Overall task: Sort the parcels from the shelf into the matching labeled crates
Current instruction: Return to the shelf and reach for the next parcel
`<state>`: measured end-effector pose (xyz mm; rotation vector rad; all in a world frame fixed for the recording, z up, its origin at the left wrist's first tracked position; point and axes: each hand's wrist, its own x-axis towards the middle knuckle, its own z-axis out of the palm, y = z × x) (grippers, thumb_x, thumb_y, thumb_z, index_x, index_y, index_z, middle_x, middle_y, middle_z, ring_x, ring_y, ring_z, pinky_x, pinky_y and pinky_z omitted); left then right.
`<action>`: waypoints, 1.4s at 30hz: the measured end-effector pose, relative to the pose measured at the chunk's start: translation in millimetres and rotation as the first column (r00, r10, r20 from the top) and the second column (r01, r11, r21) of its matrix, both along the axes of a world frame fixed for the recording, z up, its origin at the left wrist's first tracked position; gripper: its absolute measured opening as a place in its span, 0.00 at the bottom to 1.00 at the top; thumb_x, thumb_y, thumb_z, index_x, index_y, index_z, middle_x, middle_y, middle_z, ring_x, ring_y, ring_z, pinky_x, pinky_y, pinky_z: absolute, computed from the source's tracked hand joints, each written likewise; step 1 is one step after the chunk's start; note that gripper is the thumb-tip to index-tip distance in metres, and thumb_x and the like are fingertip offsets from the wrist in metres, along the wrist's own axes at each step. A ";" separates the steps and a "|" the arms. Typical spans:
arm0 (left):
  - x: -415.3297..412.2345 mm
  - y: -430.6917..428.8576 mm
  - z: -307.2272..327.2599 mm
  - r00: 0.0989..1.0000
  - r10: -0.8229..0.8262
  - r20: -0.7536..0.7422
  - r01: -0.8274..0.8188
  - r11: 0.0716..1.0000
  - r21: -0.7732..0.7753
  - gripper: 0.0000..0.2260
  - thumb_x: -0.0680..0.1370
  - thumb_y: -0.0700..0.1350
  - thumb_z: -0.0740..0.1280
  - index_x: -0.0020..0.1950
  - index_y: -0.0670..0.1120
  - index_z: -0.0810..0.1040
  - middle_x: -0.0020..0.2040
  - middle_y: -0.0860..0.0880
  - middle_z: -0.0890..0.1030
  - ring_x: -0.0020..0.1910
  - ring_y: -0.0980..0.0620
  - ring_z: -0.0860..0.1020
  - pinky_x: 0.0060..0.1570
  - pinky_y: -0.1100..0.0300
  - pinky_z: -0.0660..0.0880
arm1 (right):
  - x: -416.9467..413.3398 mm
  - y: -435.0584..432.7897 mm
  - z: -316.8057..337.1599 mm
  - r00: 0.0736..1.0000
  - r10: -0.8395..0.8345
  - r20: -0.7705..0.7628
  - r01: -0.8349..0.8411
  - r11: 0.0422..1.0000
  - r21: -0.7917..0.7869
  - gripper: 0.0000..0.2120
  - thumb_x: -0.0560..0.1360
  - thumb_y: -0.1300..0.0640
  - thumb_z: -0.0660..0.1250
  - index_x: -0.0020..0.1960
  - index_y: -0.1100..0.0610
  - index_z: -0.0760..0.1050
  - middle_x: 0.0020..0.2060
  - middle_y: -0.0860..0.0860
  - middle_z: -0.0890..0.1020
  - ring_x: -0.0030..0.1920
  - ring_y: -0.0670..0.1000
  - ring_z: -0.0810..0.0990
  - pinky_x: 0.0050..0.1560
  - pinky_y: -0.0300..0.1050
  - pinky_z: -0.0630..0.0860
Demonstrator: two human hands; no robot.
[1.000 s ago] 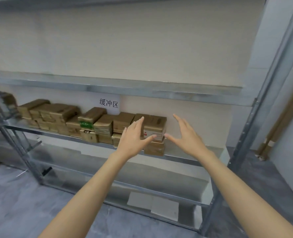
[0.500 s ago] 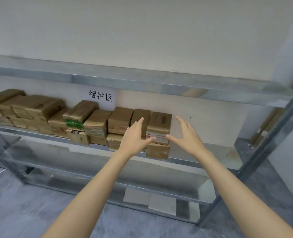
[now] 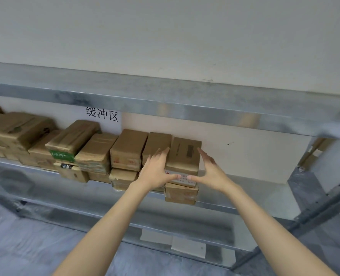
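As 2 hands [image 3: 155, 172] [image 3: 211, 173] closed in, parcel [image 3: 185, 154] (flanked)

parcels [image 3: 97, 152] stacked on shelf [image 3: 234, 198]

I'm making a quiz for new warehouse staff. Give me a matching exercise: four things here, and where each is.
Things: 1 left hand; 2 right hand; 3 green-labelled parcel; 4 white sign.
Places: A on the wall; B right side of end parcel; C well left of both hands; D left side of end parcel.
Pairs: 1-D; 2-B; 3-C; 4-A.
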<state>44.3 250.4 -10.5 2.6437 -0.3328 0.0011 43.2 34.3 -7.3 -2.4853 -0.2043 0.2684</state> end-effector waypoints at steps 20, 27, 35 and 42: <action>-31.0 4.5 15.4 0.998 -0.034 0.047 0.038 0.995 -0.096 0.40 0.69 0.59 0.75 0.75 0.46 0.65 0.70 0.47 0.73 0.68 0.46 0.69 0.66 0.51 0.69 | -36.0 6.5 1.2 0.999 -0.041 -0.002 0.041 0.978 0.202 0.58 0.67 0.50 0.80 0.81 0.48 0.43 0.78 0.52 0.59 0.76 0.52 0.61 0.75 0.46 0.61; -76.0 -12.1 52.8 0.985 -0.163 -0.058 0.138 0.944 -0.299 0.34 0.69 0.48 0.77 0.71 0.47 0.65 0.64 0.51 0.76 0.58 0.57 0.73 0.55 0.62 0.72 | -104.8 -4.2 45.6 0.995 -0.085 0.046 0.071 0.966 0.249 0.57 0.69 0.59 0.79 0.81 0.50 0.41 0.77 0.48 0.61 0.68 0.39 0.61 0.65 0.32 0.59; -131.7 -70.7 89.6 0.932 -0.356 -0.059 0.286 0.828 -0.482 0.38 0.68 0.46 0.78 0.74 0.47 0.63 0.67 0.52 0.73 0.59 0.55 0.75 0.55 0.60 0.74 | -196.8 -52.3 76.8 0.935 -0.303 0.185 0.260 0.939 0.226 0.62 0.66 0.56 0.81 0.81 0.53 0.36 0.79 0.49 0.59 0.77 0.48 0.58 0.74 0.40 0.57; -184.4 -161.3 104.4 0.815 -0.571 -0.098 0.404 0.680 -0.612 0.38 0.72 0.44 0.75 0.76 0.46 0.59 0.68 0.50 0.71 0.51 0.59 0.77 0.36 0.72 0.75 | -292.8 -109.1 90.5 0.825 -0.472 0.309 0.400 0.876 0.270 0.67 0.57 0.38 0.82 0.70 0.24 0.29 0.74 0.36 0.63 0.76 0.45 0.61 0.74 0.53 0.63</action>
